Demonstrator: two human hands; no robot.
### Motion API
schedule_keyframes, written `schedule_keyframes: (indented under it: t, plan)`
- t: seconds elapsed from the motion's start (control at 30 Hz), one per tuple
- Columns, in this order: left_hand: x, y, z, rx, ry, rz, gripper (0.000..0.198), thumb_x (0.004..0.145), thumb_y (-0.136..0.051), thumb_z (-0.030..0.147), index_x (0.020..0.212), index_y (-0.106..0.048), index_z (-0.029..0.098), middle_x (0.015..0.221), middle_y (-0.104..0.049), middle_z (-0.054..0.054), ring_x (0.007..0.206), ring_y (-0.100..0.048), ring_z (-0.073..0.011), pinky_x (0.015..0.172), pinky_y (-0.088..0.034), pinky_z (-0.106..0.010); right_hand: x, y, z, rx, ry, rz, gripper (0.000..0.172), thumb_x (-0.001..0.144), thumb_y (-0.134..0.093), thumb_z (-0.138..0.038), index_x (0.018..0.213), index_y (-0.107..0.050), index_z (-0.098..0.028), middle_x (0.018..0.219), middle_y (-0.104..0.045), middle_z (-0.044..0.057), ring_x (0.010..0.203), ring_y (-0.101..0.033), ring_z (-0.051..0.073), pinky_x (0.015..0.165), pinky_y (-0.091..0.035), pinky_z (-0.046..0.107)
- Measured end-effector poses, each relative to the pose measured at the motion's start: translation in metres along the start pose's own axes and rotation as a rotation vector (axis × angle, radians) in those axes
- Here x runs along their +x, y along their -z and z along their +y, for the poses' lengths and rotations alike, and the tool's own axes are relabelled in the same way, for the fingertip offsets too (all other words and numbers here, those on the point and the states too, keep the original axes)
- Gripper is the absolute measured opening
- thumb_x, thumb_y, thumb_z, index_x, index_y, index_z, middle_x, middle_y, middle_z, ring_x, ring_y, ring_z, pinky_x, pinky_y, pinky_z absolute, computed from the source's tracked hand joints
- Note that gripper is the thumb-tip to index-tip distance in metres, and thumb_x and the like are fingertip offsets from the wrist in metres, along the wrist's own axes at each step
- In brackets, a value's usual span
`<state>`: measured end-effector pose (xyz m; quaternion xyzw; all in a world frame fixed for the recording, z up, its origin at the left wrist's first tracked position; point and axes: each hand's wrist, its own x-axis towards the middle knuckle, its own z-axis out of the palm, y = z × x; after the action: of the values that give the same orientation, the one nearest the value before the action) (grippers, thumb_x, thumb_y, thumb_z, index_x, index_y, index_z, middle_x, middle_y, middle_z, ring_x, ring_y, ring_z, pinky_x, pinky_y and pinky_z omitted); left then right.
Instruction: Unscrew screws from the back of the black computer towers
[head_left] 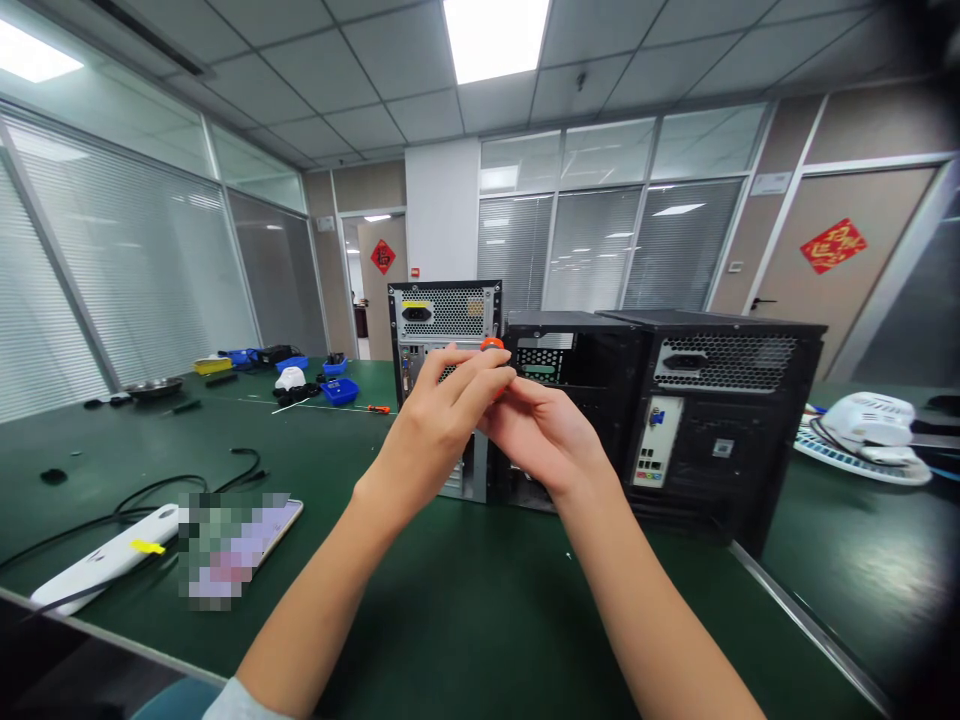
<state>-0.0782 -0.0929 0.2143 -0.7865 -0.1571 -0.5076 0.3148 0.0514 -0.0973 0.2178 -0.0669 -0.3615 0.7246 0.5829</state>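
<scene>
Together, two hands [442,410] [546,430] hold one orange object [492,343] before three computers [445,293] [551,321] [727,420].

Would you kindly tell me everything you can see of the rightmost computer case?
The rightmost computer case is black, boxy and metal-looking, upright on the green tabletop, its rear facing the camera. A perforated panel near the top holds a black power socket. Below, a pale port plate carries a blue connector and coloured jacks; a small square label sits right of it. Whether it touches the neighbouring black case is unclear.
</scene>
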Motion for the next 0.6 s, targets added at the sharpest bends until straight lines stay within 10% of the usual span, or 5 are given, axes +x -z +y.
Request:
schedule_keyframes:
  t: [0.6]
  plan:
    - [0.007, 0.017, 0.002, -0.066, -0.05, -0.203, 0.027, 0.089, -0.038, 0.01, 0.111, -0.051, 0.015, 0.117, -0.06, -0.01, 0.113, -0.049, -0.016, 0.093, -0.049, -0.036, -0.001, 0.006, -0.003, -0.076, -0.021, -0.049, 0.02, 0.085, -0.043, -0.025, 0.075, -0.06, -0.021, 0.076, -0.061, -0.002, 0.072, -0.055, 0.012, 0.081, -0.046, 0.034]
